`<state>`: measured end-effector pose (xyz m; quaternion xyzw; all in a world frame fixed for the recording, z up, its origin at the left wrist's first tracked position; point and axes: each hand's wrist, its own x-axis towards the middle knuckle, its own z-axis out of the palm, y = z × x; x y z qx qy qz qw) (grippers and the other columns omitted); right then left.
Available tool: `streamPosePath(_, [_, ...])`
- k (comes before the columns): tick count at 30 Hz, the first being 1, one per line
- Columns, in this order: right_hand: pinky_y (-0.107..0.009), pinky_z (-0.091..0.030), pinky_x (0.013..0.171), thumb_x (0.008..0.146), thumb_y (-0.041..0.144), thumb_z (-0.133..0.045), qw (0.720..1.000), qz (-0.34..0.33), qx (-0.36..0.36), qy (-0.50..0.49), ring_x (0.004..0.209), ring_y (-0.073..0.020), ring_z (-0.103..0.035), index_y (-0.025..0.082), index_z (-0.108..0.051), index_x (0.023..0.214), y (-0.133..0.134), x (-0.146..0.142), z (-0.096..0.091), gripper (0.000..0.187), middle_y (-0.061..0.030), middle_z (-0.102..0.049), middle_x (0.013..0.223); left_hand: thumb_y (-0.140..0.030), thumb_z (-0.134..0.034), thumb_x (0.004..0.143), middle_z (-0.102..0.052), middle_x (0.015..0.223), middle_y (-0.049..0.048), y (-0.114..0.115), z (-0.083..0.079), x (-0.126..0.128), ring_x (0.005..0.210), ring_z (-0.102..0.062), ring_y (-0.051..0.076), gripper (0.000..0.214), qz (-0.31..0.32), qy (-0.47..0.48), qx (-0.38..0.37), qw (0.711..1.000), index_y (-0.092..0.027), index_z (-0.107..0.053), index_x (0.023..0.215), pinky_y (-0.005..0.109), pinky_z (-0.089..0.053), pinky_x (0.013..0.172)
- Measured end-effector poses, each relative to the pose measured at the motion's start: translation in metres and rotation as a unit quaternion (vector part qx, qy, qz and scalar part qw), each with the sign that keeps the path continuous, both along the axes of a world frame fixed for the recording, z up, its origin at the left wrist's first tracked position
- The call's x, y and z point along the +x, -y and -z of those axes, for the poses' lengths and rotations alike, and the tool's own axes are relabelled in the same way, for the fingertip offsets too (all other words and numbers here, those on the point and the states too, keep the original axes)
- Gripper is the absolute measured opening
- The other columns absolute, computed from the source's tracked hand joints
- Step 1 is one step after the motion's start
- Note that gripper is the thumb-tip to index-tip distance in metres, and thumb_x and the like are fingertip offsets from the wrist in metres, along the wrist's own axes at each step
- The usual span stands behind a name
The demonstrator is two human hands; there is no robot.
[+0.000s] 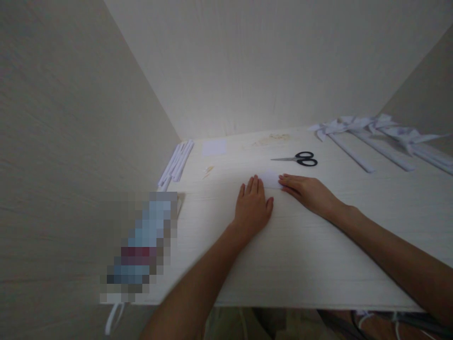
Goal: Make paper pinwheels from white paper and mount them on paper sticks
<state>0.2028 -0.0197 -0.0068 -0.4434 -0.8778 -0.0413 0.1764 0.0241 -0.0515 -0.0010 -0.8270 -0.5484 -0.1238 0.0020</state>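
A small white sheet of paper (271,179) lies on the table between my two hands. My left hand (252,203) rests flat at the paper's left edge, fingers stretched forward and thumb held out to the side. From the right, my right hand (304,189) has its fingertips and thumb together at the paper's right edge. Just beyond the paper, scissors (297,159) with black handles lie with their blades pointing left.
Several rolled white paper sticks (177,163) lie at the left wall, near a square white sheet (214,148) and small slivers (208,171). At right are several paper sticks with pointed white paper pieces (354,125). A pixelated object (148,236) occupies the table's left edge.
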Motion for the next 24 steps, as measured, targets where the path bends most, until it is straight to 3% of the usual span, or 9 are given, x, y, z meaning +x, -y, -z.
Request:
streamPosePath(4, [-0.035, -0.046, 0.081, 0.085, 0.019, -0.036, 0.998, -0.026, 0.032, 0.052, 0.098, -0.0221, -0.056, 0.01, -0.055, 0.107, 0.004, 0.0, -0.003, 0.032, -0.0134, -0.059, 0.108, -0.032, -0.032, 0.082, -0.028, 0.135, 0.0151, -0.002, -0.002, -0.002, 0.125, -0.023, 0.022, 0.05, 0.026, 0.015, 0.029, 0.999, -0.007, -0.029, 0.125, 0.044, -0.018, 0.101])
streamPosePath(7, [-0.035, -0.048, 0.076, 0.084, 0.017, -0.034, 0.998, -0.04, 0.034, 0.04, 0.091, -0.0216, -0.059, 0.011, -0.056, 0.105, 0.007, 0.0, -0.004, 0.031, -0.0128, -0.062, 0.103, -0.026, -0.034, 0.083, -0.045, 0.124, 0.0082, -0.005, -0.004, -0.005, 0.117, -0.036, 0.018, 0.032, 0.062, 0.033, 0.031, 0.997, -0.016, -0.047, 0.111, 0.043, -0.017, 0.101])
streamPosePath(10, [-0.033, -0.048, 0.073, 0.084, 0.02, -0.037, 0.998, -0.045, -0.002, -0.034, 0.084, -0.0197, -0.061, 0.013, -0.06, 0.098, 0.009, 0.0, -0.004, 0.028, -0.0099, -0.065, 0.093, -0.019, -0.036, 0.083, -0.06, 0.104, 0.0017, -0.008, -0.005, -0.007, 0.101, -0.051, 0.014, 0.024, 0.073, 0.059, 0.043, 0.995, -0.021, -0.059, 0.089, 0.042, -0.015, 0.101])
streamPosePath(13, [-0.029, -0.049, 0.065, 0.08, 0.029, -0.045, 0.984, -0.01, -0.055, -0.171, 0.073, -0.0172, -0.061, 0.017, -0.062, 0.088, 0.011, -0.002, -0.007, 0.022, -0.0053, -0.067, 0.083, -0.017, -0.039, 0.081, -0.065, 0.087, 0.0006, -0.009, -0.005, -0.009, 0.086, -0.057, 0.013, 0.023, 0.079, 0.096, 0.063, 0.99, -0.02, -0.062, 0.078, 0.042, -0.015, 0.101])
streamPosePath(15, [-0.027, -0.047, 0.055, 0.073, 0.033, -0.053, 0.949, 0.047, -0.094, -0.296, 0.061, -0.0161, -0.06, 0.018, -0.062, 0.083, 0.012, -0.004, -0.01, 0.02, -0.0029, -0.066, 0.069, -0.019, -0.04, 0.081, -0.066, 0.079, 0.0023, -0.008, -0.007, -0.008, 0.077, -0.058, 0.014, 0.023, 0.073, 0.145, 0.056, 0.985, -0.019, -0.063, 0.078, 0.038, -0.027, 0.095])
streamPosePath(18, [-0.026, -0.044, 0.049, 0.067, 0.035, -0.059, 0.857, 0.105, -0.159, -0.479, 0.05, -0.0142, -0.056, 0.019, -0.061, 0.078, 0.01, -0.005, -0.014, 0.019, 0.0, -0.06, 0.053, -0.026, -0.043, 0.079, -0.066, 0.075, 0.0046, -0.008, -0.008, -0.006, 0.068, -0.059, 0.015, 0.023, 0.036, 0.294, 0.013, 0.955, -0.018, -0.065, 0.078, 0.03, -0.043, 0.073])
streamPosePath(21, [-0.025, -0.044, 0.054, 0.067, 0.036, -0.058, 0.79, 0.082, -0.212, -0.57, 0.056, -0.0131, -0.057, 0.019, -0.061, 0.077, 0.007, -0.006, -0.015, 0.019, -0.0015, -0.062, 0.06, -0.028, -0.05, 0.074, -0.066, 0.068, 0.003, -0.012, -0.008, -0.005, 0.06, -0.057, 0.014, 0.02, -0.008, 0.464, -0.051, 0.884, -0.016, -0.066, 0.073, 0.025, -0.043, 0.058])
streamPosePath(24, [-0.021, -0.038, 0.042, 0.063, 0.036, -0.063, 0.768, 0.056, -0.282, -0.572, 0.048, -0.0094, -0.052, 0.018, -0.06, 0.078, 0.009, -0.009, -0.013, 0.023, 0.001, -0.06, 0.059, -0.027, -0.055, 0.069, -0.064, 0.063, 0.0006, -0.017, -0.008, -0.006, 0.057, -0.055, 0.012, 0.016, -0.032, 0.562, -0.11, 0.819, -0.015, -0.066, 0.069, 0.023, -0.042, 0.053])
